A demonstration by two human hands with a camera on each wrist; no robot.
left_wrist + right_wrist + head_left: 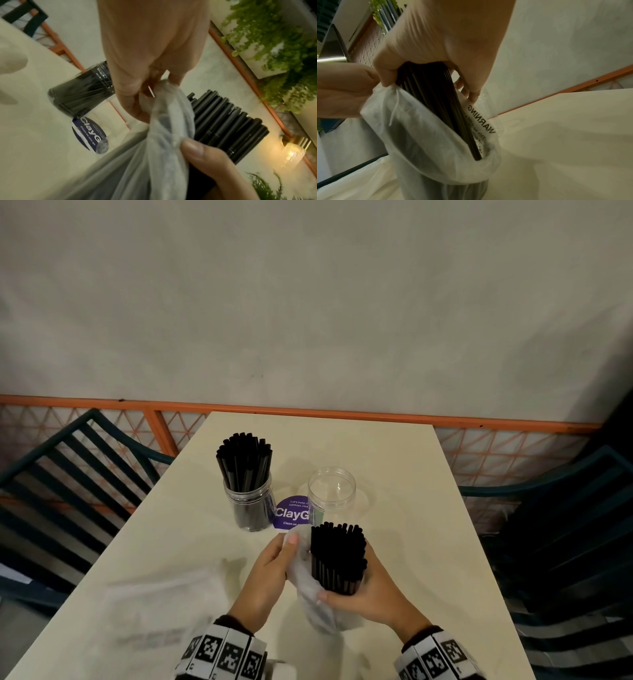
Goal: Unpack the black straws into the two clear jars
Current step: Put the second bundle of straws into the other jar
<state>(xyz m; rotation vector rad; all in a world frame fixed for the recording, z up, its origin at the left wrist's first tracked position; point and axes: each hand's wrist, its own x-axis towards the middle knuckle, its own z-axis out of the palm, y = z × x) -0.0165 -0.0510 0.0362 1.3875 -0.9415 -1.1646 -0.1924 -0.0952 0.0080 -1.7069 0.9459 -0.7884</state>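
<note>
Full jar (248, 501) left of empty jar (331, 494) on table (411, 508); straw bundle (337, 559) in front.

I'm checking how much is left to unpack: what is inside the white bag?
A bundle of black straws stands in the white bag, tops poking out, gripped by the right hand. The left hand pinches the bag's edge. The bag's bottom is hidden.

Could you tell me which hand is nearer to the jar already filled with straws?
Left. The left hand pinches the plastic bag just in front of the filled jar; the right hand grips the straw bundle farther to the right.
</note>
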